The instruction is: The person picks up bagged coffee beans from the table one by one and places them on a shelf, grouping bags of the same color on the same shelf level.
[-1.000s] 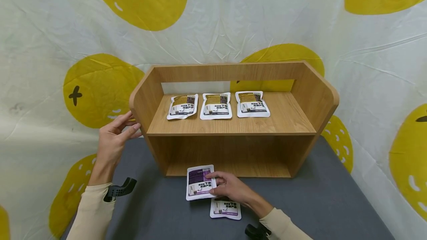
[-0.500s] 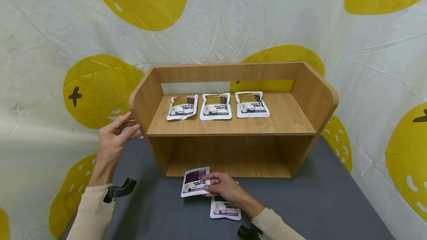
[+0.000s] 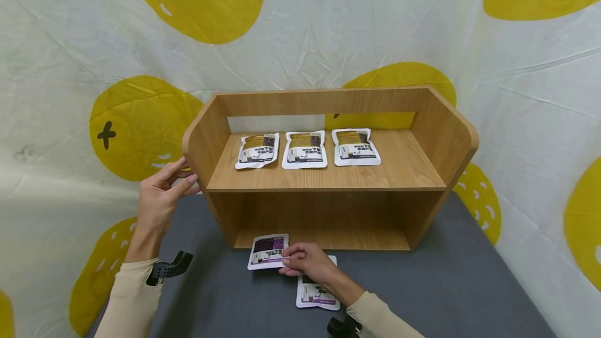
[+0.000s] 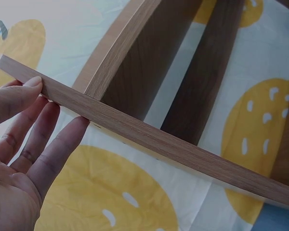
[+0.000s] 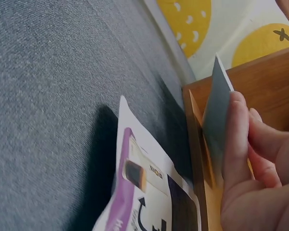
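My right hand (image 3: pixel 312 264) pinches a flat white pouch with a purple label (image 3: pixel 267 252) by its right edge. The pouch overlaps the front of the lower tier of a two-tier wooden shelf (image 3: pixel 326 190). In the right wrist view, fingers (image 5: pixel 237 127) press against its plain grey back. Another purple-labelled pouch (image 3: pixel 317 295) lies on the table below my right hand, partly hidden by it. My left hand (image 3: pixel 158 198) holds the rounded left side panel of the shelf. Its thumb (image 4: pixel 19 96) and fingertips touch the panel's edge in the left wrist view.
On the upper tier lie three white pouches with yellow-brown labels: left (image 3: pixel 257 150), middle (image 3: pixel 304 150) and right (image 3: pixel 357 147). The shelf stands on a grey cloth-covered table (image 3: pixel 460 286). Behind hangs a pale curtain (image 3: pixel 300 25) with yellow prints.
My right hand has moved left with the pinched pouch, which now tilts flatter near the lower tier's front edge. The left hand and shelf stay still.
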